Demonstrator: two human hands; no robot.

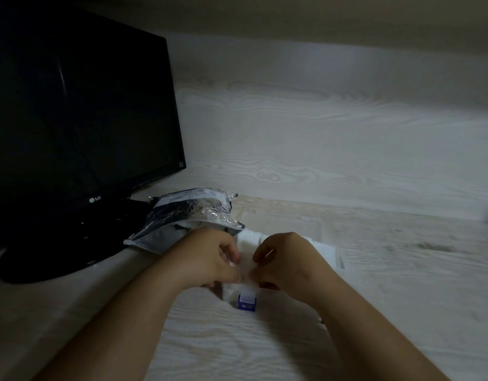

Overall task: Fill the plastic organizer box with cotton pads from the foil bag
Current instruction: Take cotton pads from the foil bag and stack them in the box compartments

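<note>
The foil bag [188, 218] lies crumpled on the desk beside the monitor's foot, just beyond my left hand. The clear plastic organizer box [326, 250] stands under and behind my hands, with white cotton pads [251, 237] showing in it. A small blue label [247, 301] shows on its near side. My left hand [212, 257] and my right hand [286, 259] meet over the box, and both pinch a white cotton pad [245, 266] between fingertips. The light is dim and the box's edges are hard to make out.
A black LG monitor [80, 111] on a round black base [53, 259] fills the left. The pale wood-grain desk [402, 270] stretches to the right, and a matching wood-grain back panel [333, 138] rises behind it.
</note>
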